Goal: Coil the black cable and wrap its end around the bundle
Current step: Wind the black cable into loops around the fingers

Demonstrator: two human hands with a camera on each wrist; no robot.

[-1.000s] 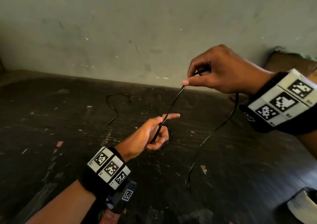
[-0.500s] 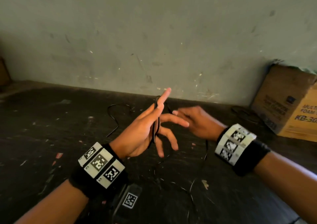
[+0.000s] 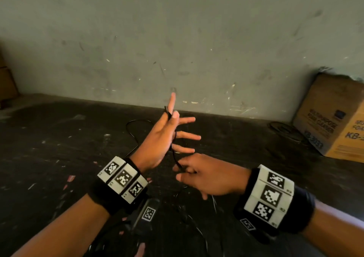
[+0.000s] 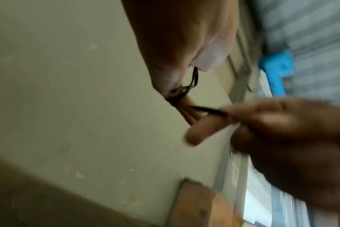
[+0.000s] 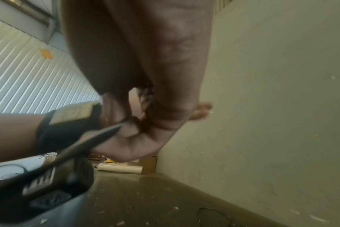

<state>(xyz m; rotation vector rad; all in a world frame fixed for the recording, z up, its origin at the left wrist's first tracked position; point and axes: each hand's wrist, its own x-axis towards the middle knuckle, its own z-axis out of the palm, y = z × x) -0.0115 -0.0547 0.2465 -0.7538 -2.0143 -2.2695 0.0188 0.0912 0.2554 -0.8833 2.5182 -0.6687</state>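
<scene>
Left hand is held upright with fingers spread straight, evidently as a former; black cable is looped over it. Just below, the running strand is pinched by right hand, kept taut for winding.

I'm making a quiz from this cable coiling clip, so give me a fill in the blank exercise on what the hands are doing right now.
1. The black cable is looped around the spread fingers of the ____ hand.
2. The right hand pinches the cable ____ the left hand in the head view.
3. The cardboard box stands against the ____.
4. The uncoiled rest of the cable lies on the dark ____.

Missing words: left; below; wall; table
</scene>
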